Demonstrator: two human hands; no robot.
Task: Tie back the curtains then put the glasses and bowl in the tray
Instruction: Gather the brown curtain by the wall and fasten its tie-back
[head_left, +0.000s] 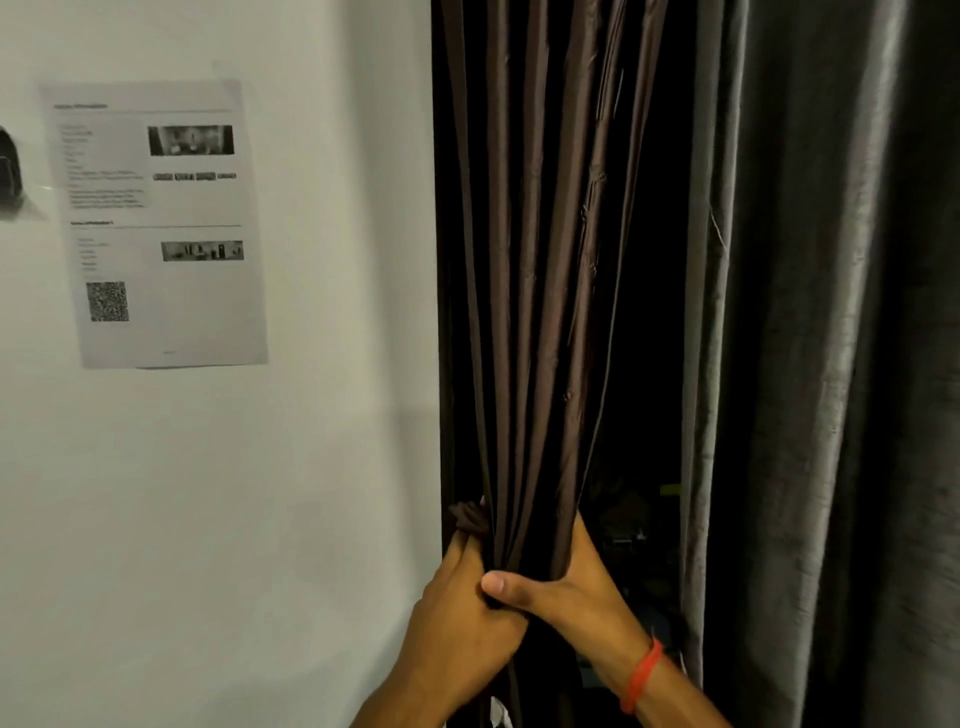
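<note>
A dark brown curtain (540, 260) hangs beside the white wall and is bunched into a narrow bundle low down. My right hand (566, 587) grips that bundle from the right, thumb across its front. My left hand (462, 597) holds the bundle's left side, its fingers reaching up to a brown tie-back strap (467, 517) at the curtain's left edge. No glasses, bowl or tray are in view.
A grey curtain (810, 364) hangs to the right, with a dark gap between the two. A printed sheet (156, 223) with a QR code is stuck on the white wall (260, 519). A dark object (9, 171) is fixed to the wall at the far left.
</note>
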